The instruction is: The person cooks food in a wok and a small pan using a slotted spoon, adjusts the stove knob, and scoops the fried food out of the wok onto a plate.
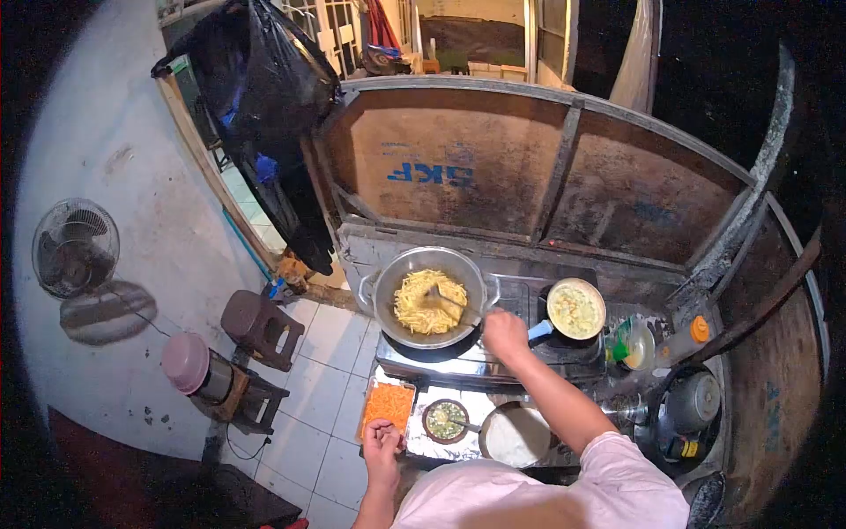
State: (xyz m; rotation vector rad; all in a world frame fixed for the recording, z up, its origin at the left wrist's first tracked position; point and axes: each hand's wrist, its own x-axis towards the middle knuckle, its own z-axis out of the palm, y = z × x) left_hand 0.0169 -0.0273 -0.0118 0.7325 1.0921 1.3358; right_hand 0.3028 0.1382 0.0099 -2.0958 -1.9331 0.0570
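My right hand [505, 335] is closed round the handle of a spatula [451, 305], whose blade rests among the food in a wide metal wok [384, 309]. Pale yellow strips [414, 304], perhaps cut potato or noodles, fill the wok's middle. Near my body, my left hand [382, 445] has its fingers curled in at the near edge of a tray of shredded orange food [388, 404], which looks like carrot. Whether anything is between those fingers is too small to make out. Beside the tray stands a small brown bowl [426, 421] of chopped green and white pieces with a spoon in it.
On the stove [520, 295], right of the wok, sits a blue-handled pan [577, 310] with food. A pale round container [515, 436], an orange-capped bottle [687, 339] and a metal pot [692, 401] are nearby. Wooden panels [458, 167] close off the back; stools [260, 326] stand left.
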